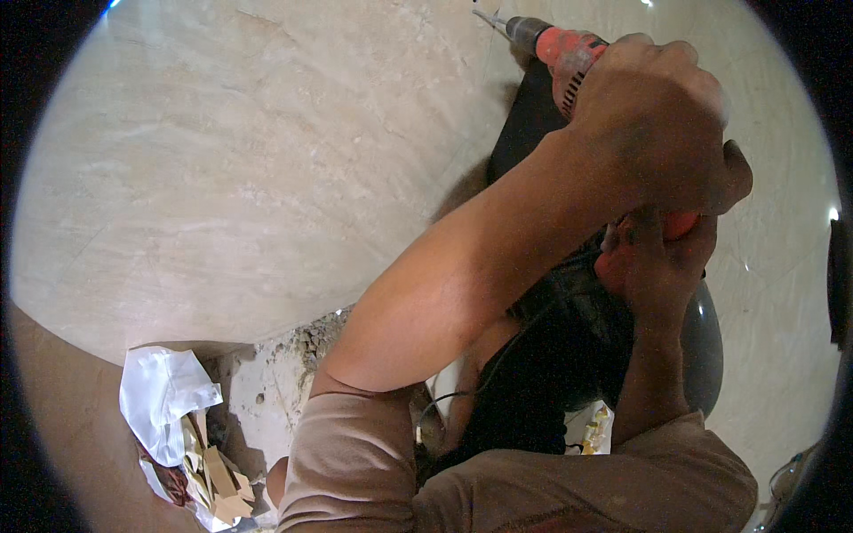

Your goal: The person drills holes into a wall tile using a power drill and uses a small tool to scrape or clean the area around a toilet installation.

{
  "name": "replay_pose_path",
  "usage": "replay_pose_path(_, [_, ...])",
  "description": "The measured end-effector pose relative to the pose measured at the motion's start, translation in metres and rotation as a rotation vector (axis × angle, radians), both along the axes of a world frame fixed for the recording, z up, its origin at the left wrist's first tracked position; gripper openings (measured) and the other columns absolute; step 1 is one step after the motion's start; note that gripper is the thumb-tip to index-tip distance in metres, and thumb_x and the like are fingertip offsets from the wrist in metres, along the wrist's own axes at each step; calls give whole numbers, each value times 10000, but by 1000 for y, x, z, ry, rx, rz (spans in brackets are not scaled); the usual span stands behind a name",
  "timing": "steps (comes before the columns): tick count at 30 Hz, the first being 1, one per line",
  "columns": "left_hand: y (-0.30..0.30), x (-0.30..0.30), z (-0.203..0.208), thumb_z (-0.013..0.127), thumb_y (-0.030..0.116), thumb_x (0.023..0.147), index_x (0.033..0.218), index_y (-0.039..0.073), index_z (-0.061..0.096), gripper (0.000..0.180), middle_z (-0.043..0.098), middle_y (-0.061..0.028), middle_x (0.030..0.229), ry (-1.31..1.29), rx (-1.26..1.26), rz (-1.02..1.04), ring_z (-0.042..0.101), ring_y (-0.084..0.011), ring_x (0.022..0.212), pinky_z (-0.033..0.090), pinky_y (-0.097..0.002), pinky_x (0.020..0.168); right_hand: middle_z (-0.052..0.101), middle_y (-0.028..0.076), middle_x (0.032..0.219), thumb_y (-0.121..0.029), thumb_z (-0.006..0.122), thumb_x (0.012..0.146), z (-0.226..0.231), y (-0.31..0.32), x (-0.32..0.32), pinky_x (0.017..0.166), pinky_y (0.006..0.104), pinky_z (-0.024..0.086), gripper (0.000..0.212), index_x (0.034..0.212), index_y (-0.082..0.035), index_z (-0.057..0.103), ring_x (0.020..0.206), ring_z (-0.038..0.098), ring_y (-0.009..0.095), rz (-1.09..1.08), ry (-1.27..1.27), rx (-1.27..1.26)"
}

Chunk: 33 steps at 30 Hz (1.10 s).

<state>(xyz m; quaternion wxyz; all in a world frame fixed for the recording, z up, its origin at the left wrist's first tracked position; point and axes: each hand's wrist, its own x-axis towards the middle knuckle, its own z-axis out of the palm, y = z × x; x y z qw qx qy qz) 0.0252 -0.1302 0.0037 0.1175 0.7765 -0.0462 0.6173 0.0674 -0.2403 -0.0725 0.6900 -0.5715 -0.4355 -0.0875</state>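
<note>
A red power drill (562, 51) with a grey chuck and a thin bit points at the beige marble wall (267, 160) near the top of the view. My left hand (657, 115) wraps over the drill's body from above. My right hand (653, 262) grips the drill's red handle below it. The bit's tip sits at or very near the marble surface; whether it touches is unclear. A black cable (484, 377) hangs down from the drill between my forearms.
Crumpled white plastic and cardboard scraps (182, 426) lie at the lower left beside rough, broken plaster (284, 373). A dark rounded object (706, 346) is behind my right forearm. A black shape (533, 115) lies under the drill.
</note>
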Motion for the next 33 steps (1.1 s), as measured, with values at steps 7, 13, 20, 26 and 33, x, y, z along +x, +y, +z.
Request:
replay_pose_path(7, [-1, -1, -1, 662, 406, 688, 777, 19, 754, 408, 677, -213, 863, 7, 44, -19, 660, -333, 791, 538, -418, 734, 603, 102, 1217, -68, 785, 810, 1, 2, -12, 729, 296, 561, 742, 1420, -58, 361, 932, 645, 172, 47, 137, 31])
replay_pose_path(13, [0, 1, -3, 651, 390, 690, 769, 23, 756, 390, 684, -219, 886, 48, 20, 7, 669, -341, 822, 543, -410, 767, 637, 105, 1152, -107, 787, 825, -4, -1, 0, 672, 273, 548, 699, 1402, -74, 394, 880, 644, 153, 34, 104, -32])
replay_pose_path(20, [-7, -8, -5, 659, 398, 688, 789, 4, 751, 416, 679, -231, 873, 104, 19, -7, 669, -345, 823, 541, -421, 794, 628, 111, 847, -59, 607, 927, -12, -1, -7, 569, 330, 549, 298, 1183, 3, 468, 646, 647, 186, -122, -95, -20])
replay_pose_path(26, [-3, 3, -2, 662, 405, 691, 790, 13, 752, 415, 680, -214, 854, 0, 12, -11, 668, -353, 804, 546, -426, 770, 631, 56, 942, -102, 727, 855, 1, -7, -8, 540, 262, 504, 497, 1258, -62, 439, 670, 628, 108, 7, 73, -73])
replay_pose_path(33, [-9, -5, -4, 664, 403, 686, 795, 14, 753, 414, 680, -208, 840, 43, 17, -26, 669, -354, 805, 547, -416, 752, 640, 71, 970, -94, 724, 852, -3, -3, -16, 564, 262, 519, 543, 1305, -58, 427, 715, 638, 127, -53, 79, 4])
